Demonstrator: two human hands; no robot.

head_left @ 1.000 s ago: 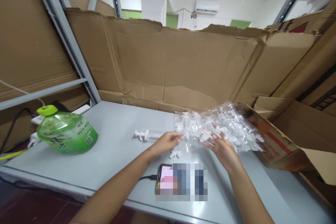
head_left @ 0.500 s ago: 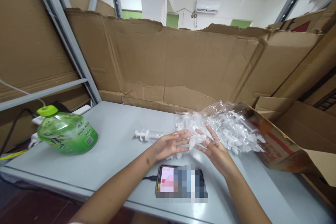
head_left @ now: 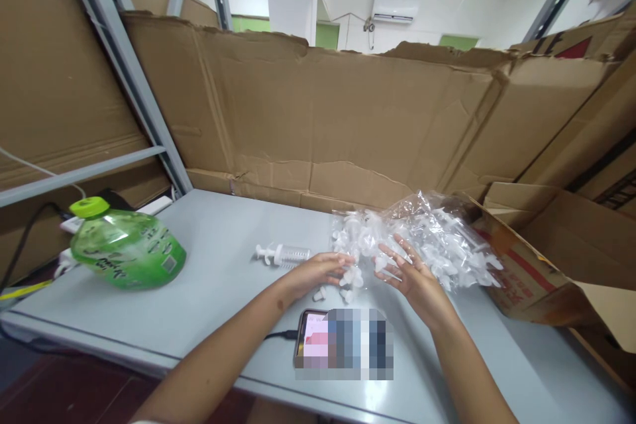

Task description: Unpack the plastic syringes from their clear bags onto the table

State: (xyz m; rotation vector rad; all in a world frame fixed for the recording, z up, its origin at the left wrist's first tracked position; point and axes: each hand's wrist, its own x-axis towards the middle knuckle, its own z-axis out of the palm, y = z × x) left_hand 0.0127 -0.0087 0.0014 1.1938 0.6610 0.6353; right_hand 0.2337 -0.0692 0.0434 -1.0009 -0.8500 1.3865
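A clear plastic bag [head_left: 437, 235] stuffed with small white plastic parts lies on the grey table [head_left: 218, 291]. My right hand [head_left: 412, 275] rests against the bag's near side, fingers spread and holding nothing. Just left of the bag's mouth, my left hand [head_left: 318, 271] lies palm down with its fingers curled over several loose white pieces [head_left: 348, 281]. I see no piece gripped in it. A single assembled syringe [head_left: 283, 254] lies on the table just beyond the left hand.
A phone [head_left: 311, 344] on a cable lies near the table's front edge, below my hands. A green bottle [head_left: 126, 250] lies on its side at far left. An open cardboard box [head_left: 527, 281] sits right of the bag, with cardboard walls behind.
My left hand went from spread flat to fingers curled over loose white pieces, which now lie on the table. My right hand lifted slightly against the bag.
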